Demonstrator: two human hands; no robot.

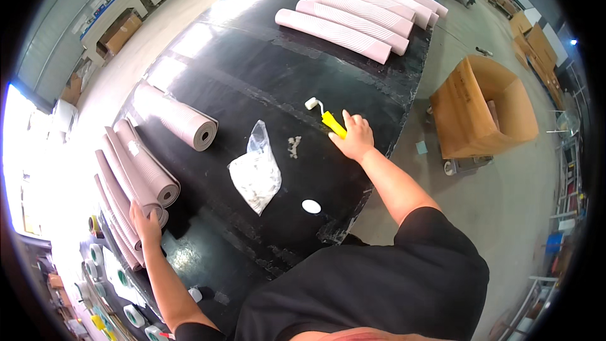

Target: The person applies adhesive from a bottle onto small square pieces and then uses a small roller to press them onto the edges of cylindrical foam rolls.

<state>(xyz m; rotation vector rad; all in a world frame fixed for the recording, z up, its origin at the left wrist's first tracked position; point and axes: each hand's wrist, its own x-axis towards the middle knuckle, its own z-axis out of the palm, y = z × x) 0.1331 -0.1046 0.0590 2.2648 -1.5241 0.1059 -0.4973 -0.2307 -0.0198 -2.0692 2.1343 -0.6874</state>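
My right hand [356, 139] is at the yellow handle of a small paint roller [331, 121], thumb on one side and fingers on the other. The roller's white head [311, 103] points away from me, low over the black table. At the left edge, my left hand [146, 226] grips the near end of a pinkish rolled mat [130, 173], which lies among several similar rolls. Another rolled mat [177, 117] rests farther in, its spiral end facing me. Between my hands lies a clear plastic bag [255, 175] of small white pieces.
Several pink rolled mats [334, 36] lie side by side at the table's far end. Small grey scraps [294, 146] and a white oval piece [311, 206] are near the bag. A large open cardboard box [467, 110] stands on a wheeled base to the right. Tape rolls [134, 316] sit lower left.
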